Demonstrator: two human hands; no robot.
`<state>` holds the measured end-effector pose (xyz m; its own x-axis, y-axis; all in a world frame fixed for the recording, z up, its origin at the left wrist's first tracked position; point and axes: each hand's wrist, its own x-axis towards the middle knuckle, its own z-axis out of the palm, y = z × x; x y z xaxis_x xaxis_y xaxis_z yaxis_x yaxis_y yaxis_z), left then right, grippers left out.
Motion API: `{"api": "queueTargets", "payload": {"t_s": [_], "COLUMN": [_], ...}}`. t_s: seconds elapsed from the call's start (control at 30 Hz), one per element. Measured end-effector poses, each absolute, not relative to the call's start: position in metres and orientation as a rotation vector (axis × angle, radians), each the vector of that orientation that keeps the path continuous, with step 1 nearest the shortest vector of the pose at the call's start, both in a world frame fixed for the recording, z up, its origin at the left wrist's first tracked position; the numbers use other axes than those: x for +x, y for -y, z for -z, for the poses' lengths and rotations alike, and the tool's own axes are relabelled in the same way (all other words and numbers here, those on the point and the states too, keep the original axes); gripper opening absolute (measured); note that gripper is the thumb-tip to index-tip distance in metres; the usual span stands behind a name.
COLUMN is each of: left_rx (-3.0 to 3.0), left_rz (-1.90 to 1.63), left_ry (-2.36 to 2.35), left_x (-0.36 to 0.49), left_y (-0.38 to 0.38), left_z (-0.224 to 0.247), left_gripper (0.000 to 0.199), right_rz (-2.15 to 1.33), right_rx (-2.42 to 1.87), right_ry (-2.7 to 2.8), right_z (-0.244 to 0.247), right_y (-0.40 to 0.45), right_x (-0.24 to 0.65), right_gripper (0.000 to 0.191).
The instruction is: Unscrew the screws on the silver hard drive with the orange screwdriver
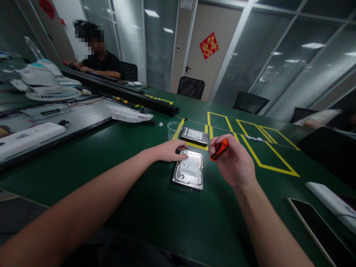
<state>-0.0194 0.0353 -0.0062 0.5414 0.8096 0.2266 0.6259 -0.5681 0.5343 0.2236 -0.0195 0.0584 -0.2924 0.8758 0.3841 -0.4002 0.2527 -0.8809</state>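
Work appears under way on a drive [189, 171], flat on the table [139, 204] with its cover on; whether any screws are out cannot be told. The right hand [233, 163], palm inward, is closed around a screwdriver [220, 149] angled to the drive's edge; the left hand [171, 150] rests on its far end, thumb and forefinger apart.

1. Two hard drives [188, 170] [194, 136], centre of the frame.
2. One orange-and-black screwdriver [221, 148], right of centre.
3. Two hands [170, 150] [235, 161] of the camera wearer, centre.
4. One clear cup [174, 130], centre.
5. One phone [319, 230], lower right.
6. Four black chairs [129, 71] [191, 87] [250, 102] [302, 114], upper half.
7. Two other people [107, 66] [317, 120], upper left and right edge.
8. Two red signs [209, 45] [46, 9], top centre and top left.
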Motion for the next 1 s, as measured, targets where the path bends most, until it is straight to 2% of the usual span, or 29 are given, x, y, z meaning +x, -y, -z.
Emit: {"api": "queueTargets", "payload": {"t_s": [0.27, 0.47, 0.87, 1.0], "left_rx": [2.386, 2.381, 2.382, 2.376], "left_rz": [-0.646, -0.643, -0.645, -0.648], "left_ry": [-1.165, -1.179, -1.161, -1.171], "left_x": [-0.0198, -0.0199, -0.0194, -0.0197], "left_y": [-0.0362, -0.0365, -0.0359, -0.0364], "left_z": [0.0074, 0.0075, 0.0072, 0.0079], "left_gripper": [0.052, 0.053, 0.053, 0.053], "right_rz": [-1.386, -1.404, -1.363, -1.315], "right_rx": [-0.462, -0.483, -0.509, -0.571], "right_ry": [1.3, 1.264, 1.295, 1.357], "right_z": [-0.059, -0.0586, -0.0601, -0.0594], "right_y": [0.0212, 0.0194, 0.0221, 0.0216], "right_x": [0.2234, 0.2222, 0.2228, 0.2237], "right_gripper": [0.012, 0.037, 0.018, 0.025]}}
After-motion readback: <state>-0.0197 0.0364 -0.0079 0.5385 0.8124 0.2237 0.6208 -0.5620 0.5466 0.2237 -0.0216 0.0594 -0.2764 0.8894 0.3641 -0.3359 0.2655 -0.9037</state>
